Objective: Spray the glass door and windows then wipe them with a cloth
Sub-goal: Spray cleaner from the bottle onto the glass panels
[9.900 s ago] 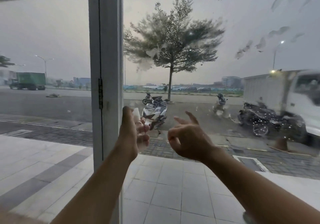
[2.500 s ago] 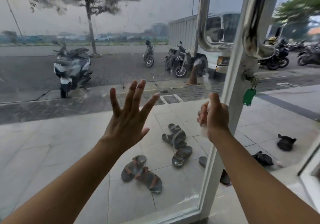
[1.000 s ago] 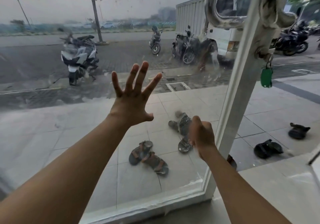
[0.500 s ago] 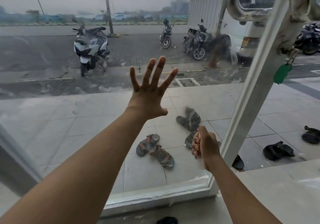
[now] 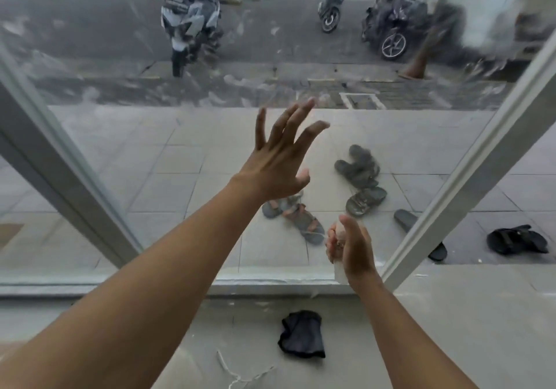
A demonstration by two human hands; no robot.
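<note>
The glass door pane [image 5: 180,154] fills the view, wet with spray streaks across its upper part. My left hand [image 5: 278,160] is raised in front of the glass with fingers spread, holding nothing. My right hand [image 5: 350,245] is low near the pane's bottom right corner, closed around a small white spray bottle [image 5: 340,271], mostly hidden by the fingers. A dark cloth [image 5: 302,334] lies crumpled on the floor inside, just below the door's bottom rail.
The white door frame [image 5: 469,178] slants up at the right, another frame post [image 5: 60,160] at the left. Outside lie several sandals [image 5: 358,178] on the tiled walkway, with parked motorcycles [image 5: 189,18] and an orange cone [image 5: 416,60] beyond.
My view has tilted down, bringing the floor and the dark cloth into sight. My right hand with the bottle has dropped toward the pane's bottom edge. My left hand stays spread at the glass.
</note>
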